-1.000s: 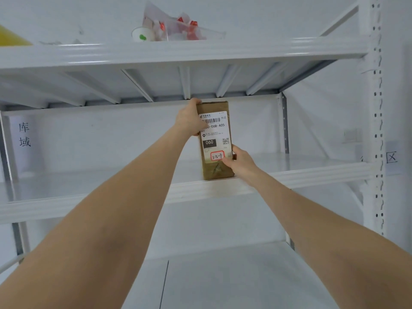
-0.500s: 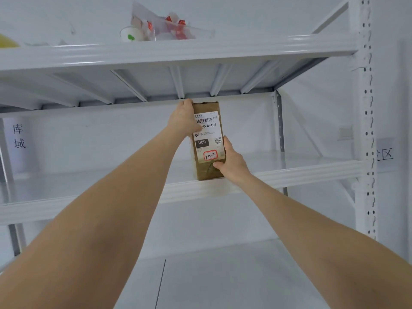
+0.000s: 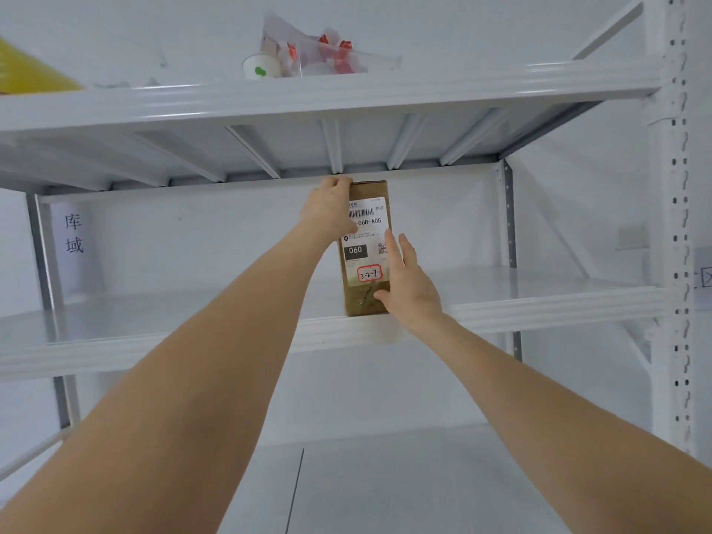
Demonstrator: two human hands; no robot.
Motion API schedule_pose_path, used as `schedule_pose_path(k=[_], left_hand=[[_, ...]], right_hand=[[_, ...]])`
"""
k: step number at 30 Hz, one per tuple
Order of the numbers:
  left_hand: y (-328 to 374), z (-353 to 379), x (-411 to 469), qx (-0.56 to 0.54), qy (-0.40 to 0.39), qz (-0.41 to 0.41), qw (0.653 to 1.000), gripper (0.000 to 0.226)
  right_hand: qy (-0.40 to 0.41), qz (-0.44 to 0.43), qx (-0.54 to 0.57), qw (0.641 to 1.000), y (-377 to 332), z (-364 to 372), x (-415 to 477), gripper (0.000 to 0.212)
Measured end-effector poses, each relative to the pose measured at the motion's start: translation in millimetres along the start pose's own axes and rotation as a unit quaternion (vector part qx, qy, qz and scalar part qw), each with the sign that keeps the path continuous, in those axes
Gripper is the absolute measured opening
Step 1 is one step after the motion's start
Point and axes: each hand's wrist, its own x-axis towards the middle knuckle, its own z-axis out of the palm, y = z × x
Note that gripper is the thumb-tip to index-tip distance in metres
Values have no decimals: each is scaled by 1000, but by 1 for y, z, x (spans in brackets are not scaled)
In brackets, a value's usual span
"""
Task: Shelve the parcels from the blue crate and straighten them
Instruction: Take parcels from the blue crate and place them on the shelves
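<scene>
A tall brown cardboard parcel (image 3: 366, 260) with a white shipping label stands upright on the front edge of the middle shelf (image 3: 539, 302). My left hand (image 3: 327, 210) grips its top left corner, fingers curled over the top. Along the parcel's right side lies my right hand (image 3: 404, 279), fingers straight, thumb against the lower front. The blue crate is out of view.
The white metal rack has an upper shelf (image 3: 346, 98) holding a paper cup (image 3: 260, 67), a clear bag with red bits (image 3: 327, 52) and something yellow (image 3: 27, 71) at far left. A perforated upright (image 3: 678, 225) stands at right. A lower shelf (image 3: 385, 487) lies below my arms.
My right hand has opened from pinching the parcel's lower right corner to lying flat along its side. The parcel has stayed upright on the shelf edge; the camera shifted slightly.
</scene>
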Motion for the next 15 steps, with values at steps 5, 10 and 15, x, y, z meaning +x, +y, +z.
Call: schedule_pose_path(k=[5,10,15], left_hand=[[2,0,-1,68,24,16,997,80],[3,1,1,63,19,15,998,78],[1,5,6,57,12,20,998,78]], right_hand=[[-13,-90,-139,986,0,4,6,79],[-26,-99,-160,982,-4,5,4,77],[-25,-83,-162,983,-6,8,7,76]])
